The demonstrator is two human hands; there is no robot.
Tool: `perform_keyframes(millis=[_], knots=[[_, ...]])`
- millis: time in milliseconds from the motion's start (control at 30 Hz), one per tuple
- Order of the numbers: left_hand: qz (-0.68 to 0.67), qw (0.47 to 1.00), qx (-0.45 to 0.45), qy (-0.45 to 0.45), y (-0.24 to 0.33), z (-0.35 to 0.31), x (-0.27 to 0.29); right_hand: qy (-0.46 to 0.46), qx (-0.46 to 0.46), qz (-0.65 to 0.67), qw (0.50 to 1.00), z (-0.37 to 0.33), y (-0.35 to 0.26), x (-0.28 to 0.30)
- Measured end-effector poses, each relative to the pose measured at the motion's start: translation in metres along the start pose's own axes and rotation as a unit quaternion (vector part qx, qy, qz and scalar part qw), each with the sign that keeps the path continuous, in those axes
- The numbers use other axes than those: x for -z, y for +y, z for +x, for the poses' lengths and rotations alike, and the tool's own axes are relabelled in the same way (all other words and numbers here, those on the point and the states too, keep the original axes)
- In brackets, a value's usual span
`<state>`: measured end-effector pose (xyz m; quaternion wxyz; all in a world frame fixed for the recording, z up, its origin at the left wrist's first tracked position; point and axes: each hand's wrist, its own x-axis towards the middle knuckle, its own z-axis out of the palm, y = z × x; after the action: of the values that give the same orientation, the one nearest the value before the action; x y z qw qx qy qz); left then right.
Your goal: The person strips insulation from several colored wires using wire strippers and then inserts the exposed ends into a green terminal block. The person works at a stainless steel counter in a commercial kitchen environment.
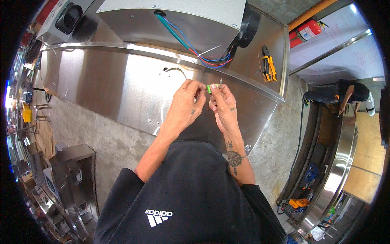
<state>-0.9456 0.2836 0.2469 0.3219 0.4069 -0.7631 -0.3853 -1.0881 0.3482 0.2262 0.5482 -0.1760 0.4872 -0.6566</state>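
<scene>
Below you, a broad brushed stainless-steel sheet panel (101, 87) curves across the rough concrete floor, with a boxy grey metal housing (174, 20) trailing blue and red wires (211, 59) behind it. Your left hand (185, 107) and right hand (222, 107) meet above the panel, fingertips pinching a small green plastic connector block (209, 88) between them.

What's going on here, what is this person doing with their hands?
A person stands over a large stainless steel panel and holds a small green connector between the fingertips of both hands, the left hand and the right hand close together. A thin metal pin sticks up beside the connector. Blue and red wires run from a grey metal box just beyond the hands. Yellow-handled pliers lie untouched on the panel to the right.
</scene>
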Motion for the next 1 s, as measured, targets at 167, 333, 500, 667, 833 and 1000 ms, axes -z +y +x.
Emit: perform_keyframes(millis=[167,333,500,667,833,1000], knots=[[-0.133,0.989,0.068,-0.014,0.006,0.002,0.000,-0.002,-0.015,0.024,1.000,0.001,0.004,0.006],[-0.314,0.940,0.130,0.011,-0.015,0.000,-0.014,-0.008,-0.026,0.063,0.998,-0.001,0.005,0.007],[-0.353,0.922,0.154,0.026,-0.014,-0.001,-0.018,-0.016,-0.029,0.079,0.996,-0.001,0.009,0.006],[-0.348,0.924,0.156,0.008,-0.013,0.000,-0.013,-0.034,-0.027,0.031,0.999,-0.002,0.001,0.008],[-0.354,0.916,0.186,-0.021,-0.012,-0.001,-0.006,-0.026,-0.035,0.048,0.998,-0.002,0.004,0.008],[-0.369,0.911,0.183,-0.007,-0.016,-0.005,-0.008,-0.019,-0.041,0.055,0.997,-0.003,0.006,0.007]])
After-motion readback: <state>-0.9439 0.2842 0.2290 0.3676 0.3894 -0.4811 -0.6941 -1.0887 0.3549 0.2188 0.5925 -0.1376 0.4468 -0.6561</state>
